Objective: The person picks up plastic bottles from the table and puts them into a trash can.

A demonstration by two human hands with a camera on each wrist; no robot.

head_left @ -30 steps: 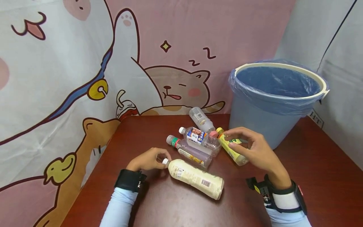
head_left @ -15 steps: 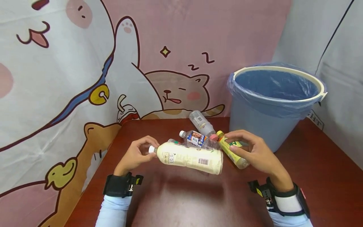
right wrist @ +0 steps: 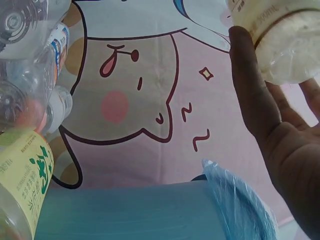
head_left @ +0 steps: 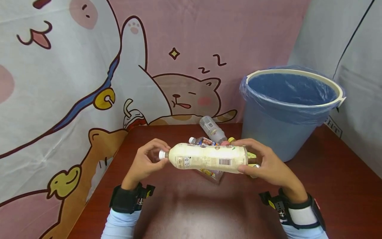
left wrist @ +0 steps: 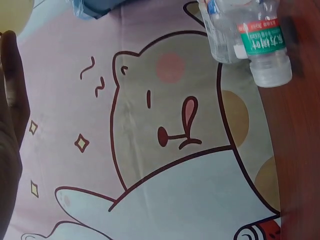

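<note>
I hold the cream bottle (head_left: 209, 158) level above the counter (head_left: 185, 212), my left hand (head_left: 146, 162) pinching its white cap end, my right hand (head_left: 264, 164) curled around its base. Beneath and behind it lie clear bottles (head_left: 212, 129) and a yellow-labelled bottle (right wrist: 22, 177) in a cluster; the blue lined bin (head_left: 286, 109) stands just to their right

At the left edge, part of the left hand (left wrist: 10, 130) shows dark and close to the lens. A clear bottle (left wrist: 247, 35) with a green and red label lies at the top right on the brown table (left wrist: 300, 150). The cartoon cat backdrop (left wrist: 165, 125) fills the rest.
</note>
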